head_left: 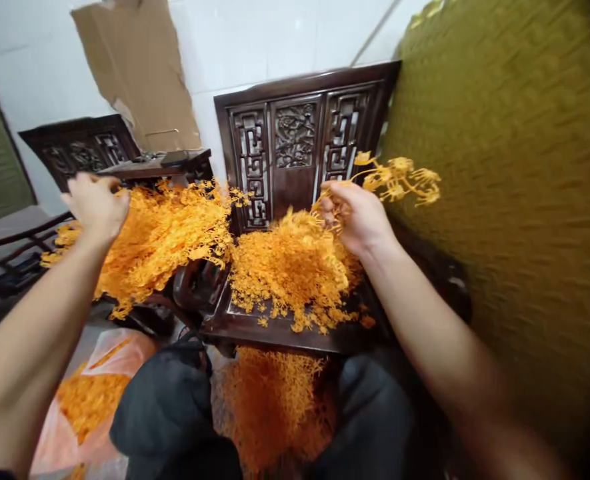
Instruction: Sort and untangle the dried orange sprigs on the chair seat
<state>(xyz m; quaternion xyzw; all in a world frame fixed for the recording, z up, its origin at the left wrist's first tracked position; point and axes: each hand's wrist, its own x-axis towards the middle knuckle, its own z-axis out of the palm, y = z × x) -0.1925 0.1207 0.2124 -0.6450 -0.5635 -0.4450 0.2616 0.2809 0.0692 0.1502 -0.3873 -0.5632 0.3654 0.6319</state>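
In the head view, a dark brown wooden chair seat (259,330) carries a heap of bright orange, branching, flower-like pieces (289,267). The heap spreads from near the seat's back edge almost to its front edge, with a few loose bits near the front right corner. Behind it rises a dark carved wooden backrest (295,143) with openwork panels.

The right hand (357,213), above the heap's right side, has its fingers curled closed around the stem of an orange branched sprig (397,177), whose thin, flower-tipped branches stick out to the right. The left hand (97,203) is at the back left edge of a second, larger orange heap (169,230), its fingers partly bent; whether it has hold of a piece cannot be told. What carries this second heap is mostly hidden under it.

Below the seat's front edge, between the person's dark-trousered knees (159,397), lies another orange mass (275,400), blurred. At lower left, a pinkish translucent plastic bag (117,350) holds more orange pieces (92,400). A brown cardboard sheet (139,73) stands upright behind the second heap, and a yellow-green textured panel (499,200) fills the right side.
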